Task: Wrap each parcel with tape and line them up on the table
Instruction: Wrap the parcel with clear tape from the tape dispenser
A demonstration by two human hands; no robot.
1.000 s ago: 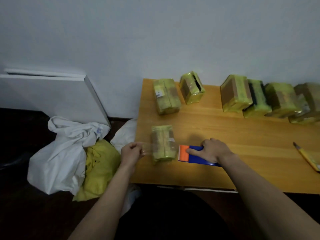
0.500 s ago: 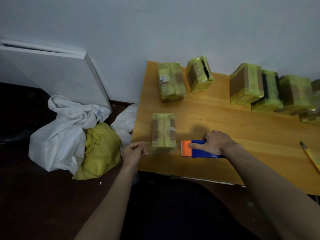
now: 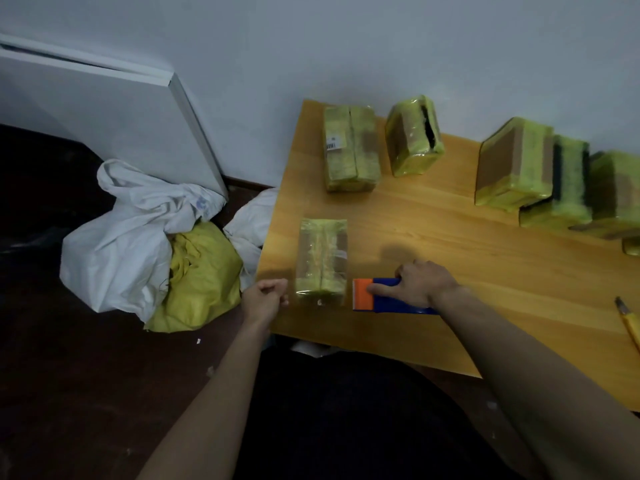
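Both forearms are bare, no sleeves, above dark clothing on the lap.

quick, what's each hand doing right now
Left hand: fingers pinched on the end of the clear tape beside the parcel.
Right hand: gripping the blue and orange tape dispenser.

Glossy tape film covers the parcel point(image 3: 322, 259) on the smooth varnished wooden table point(image 3: 433, 230); the dispenser point(image 3: 377, 296) looks plastic.

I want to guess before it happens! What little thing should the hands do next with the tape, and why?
Probably cut the tape. The left hand pinches the clear tape stretched over the near parcel, while the right hand holds the blue-and-orange tape dispenser just past it.
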